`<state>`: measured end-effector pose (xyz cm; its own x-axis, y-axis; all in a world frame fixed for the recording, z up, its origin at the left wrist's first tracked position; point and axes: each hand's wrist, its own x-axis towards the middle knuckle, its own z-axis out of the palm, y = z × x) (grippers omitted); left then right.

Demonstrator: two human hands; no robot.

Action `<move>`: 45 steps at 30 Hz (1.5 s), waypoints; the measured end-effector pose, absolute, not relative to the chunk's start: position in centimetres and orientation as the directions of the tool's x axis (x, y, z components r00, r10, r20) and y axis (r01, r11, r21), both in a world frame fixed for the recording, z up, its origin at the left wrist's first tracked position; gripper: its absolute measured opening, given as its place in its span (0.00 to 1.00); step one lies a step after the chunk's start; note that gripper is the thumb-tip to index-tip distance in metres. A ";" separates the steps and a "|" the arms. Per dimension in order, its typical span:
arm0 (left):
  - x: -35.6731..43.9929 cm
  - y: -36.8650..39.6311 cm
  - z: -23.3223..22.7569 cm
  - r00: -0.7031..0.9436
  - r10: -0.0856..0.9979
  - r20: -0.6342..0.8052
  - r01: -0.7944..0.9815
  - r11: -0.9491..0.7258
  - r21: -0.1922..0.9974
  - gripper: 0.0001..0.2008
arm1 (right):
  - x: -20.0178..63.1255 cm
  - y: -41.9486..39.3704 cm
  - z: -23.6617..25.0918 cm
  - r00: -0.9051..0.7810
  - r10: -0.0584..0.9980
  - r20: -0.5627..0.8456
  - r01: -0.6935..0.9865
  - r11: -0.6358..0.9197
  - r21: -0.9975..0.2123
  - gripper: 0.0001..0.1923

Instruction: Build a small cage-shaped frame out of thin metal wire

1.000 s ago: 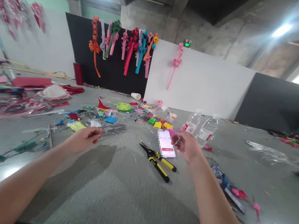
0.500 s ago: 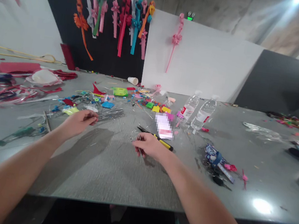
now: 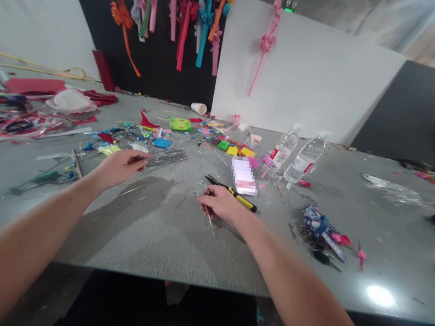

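The left hand (image 3: 120,166) rests on the grey table (image 3: 174,243), fingers pinched narrow on the near end of a bundle of thin wires (image 3: 165,158) that fans out to the right. The right hand (image 3: 217,204) lies curled, fingertips down on the table, a thin wire (image 3: 209,220) poking out beneath it; whether it grips the wire I cannot tell. Just beyond it lie yellow-handled pliers (image 3: 237,195), partly hidden by the knuckles. Farther off, a blurred phone (image 3: 243,176) and two bottles (image 3: 295,155).
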<state>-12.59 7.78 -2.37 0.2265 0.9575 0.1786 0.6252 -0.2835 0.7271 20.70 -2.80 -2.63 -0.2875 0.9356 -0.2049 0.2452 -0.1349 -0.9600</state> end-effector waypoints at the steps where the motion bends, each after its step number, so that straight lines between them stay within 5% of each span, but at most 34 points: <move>1: -12.5 7.8 -2.4 0.225 0.955 0.191 0.616 -0.291 0.732 0.16 | 20.8 -2.8 -2.7 -0.285 0.936 -0.205 0.249 -0.134 -0.959 0.11; 6: -12.4 7.5 -2.2 0.208 0.943 0.261 0.614 -0.333 0.716 0.13 | 20.9 -2.6 -2.9 -0.282 0.938 -0.203 0.252 -0.132 -0.959 0.11; 18: -12.6 7.0 -1.4 0.284 0.953 0.103 0.769 -0.290 0.570 0.15 | 20.7 -3.0 -2.4 -0.258 0.939 -0.226 0.243 -0.163 -0.956 0.08; 30: -12.9 5.8 -0.3 0.459 0.872 -0.169 0.881 -0.423 0.211 0.14 | 20.7 -2.8 -2.3 -0.257 0.929 -0.266 0.250 -0.202 -0.947 0.10; 34: -11.2 4.6 0.3 0.436 0.889 -0.142 0.899 -0.438 0.018 0.11 | 20.7 -2.9 -1.9 -0.253 0.930 -0.268 0.257 -0.202 -0.945 0.10; 45: -9.6 3.2 0.6 0.425 0.896 -0.129 0.888 -0.441 -0.130 0.11 | 21.3 -2.5 -2.0 -0.244 0.939 -0.243 0.198 -0.197 -0.960 0.10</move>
